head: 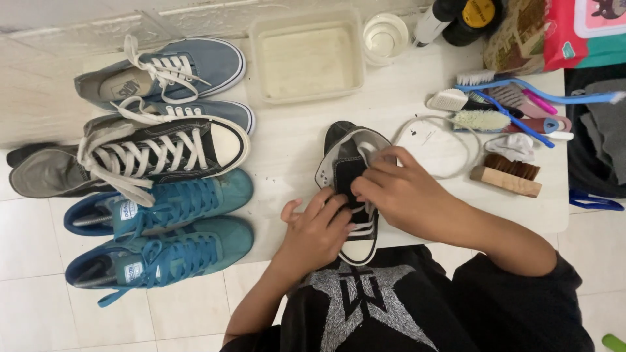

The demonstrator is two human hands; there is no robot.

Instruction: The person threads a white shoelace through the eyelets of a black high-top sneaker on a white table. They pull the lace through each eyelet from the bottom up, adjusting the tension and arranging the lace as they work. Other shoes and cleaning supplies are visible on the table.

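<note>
A black high-top sneaker (348, 154) with a white toe cap lies on the white table (293, 150), its toe pointing toward me. My left hand (316, 229) presses on the sneaker's left side near the laces. My right hand (398, 190) lies over the tongue, fingers pinching the white lace (430, 124) that loops out to the right across the table.
Several sneakers line the table's left: a grey-blue pair (176, 72), a black high-top (150, 153), a teal pair (163, 228). A clear tub (306, 55) and a glass (385, 36) stand at the back. Brushes (505, 173) and a cloth lie at right.
</note>
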